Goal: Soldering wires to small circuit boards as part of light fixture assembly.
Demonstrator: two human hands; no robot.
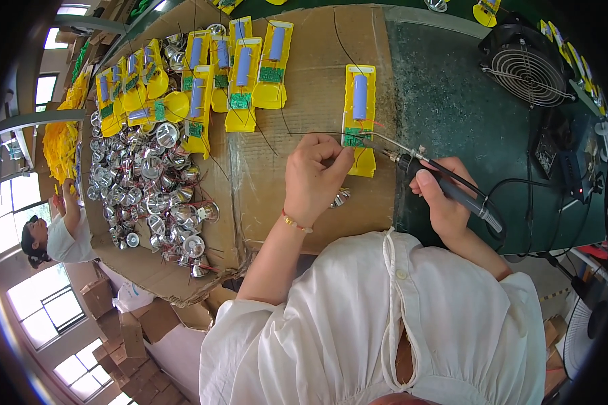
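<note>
A yellow plastic housing point(365, 165) lies on the cardboard in front of me, with a blue cylindrical battery point(360, 98) and a small green circuit board point(351, 138) in it. My right hand point(444, 202) grips a soldering iron point(463, 196), whose metal tip and thin bent feed tube point(392, 141) reach the board. Beside the board's lower left edge, my left hand point(315, 175) is closed in a pinch; whatever sits between its fingertips is too small to make out. Partly behind that hand rests a silver reflector cup point(341, 198).
Silver reflector cups point(152, 169) fill a cardboard box at the left, and several yellow housings point(243, 74) with batteries lie on and beside them. A black fan with a wire guard point(528, 74) stands at the far right. Dark cables point(530, 182) trail across the green mat. Another person point(64, 233) is farther left.
</note>
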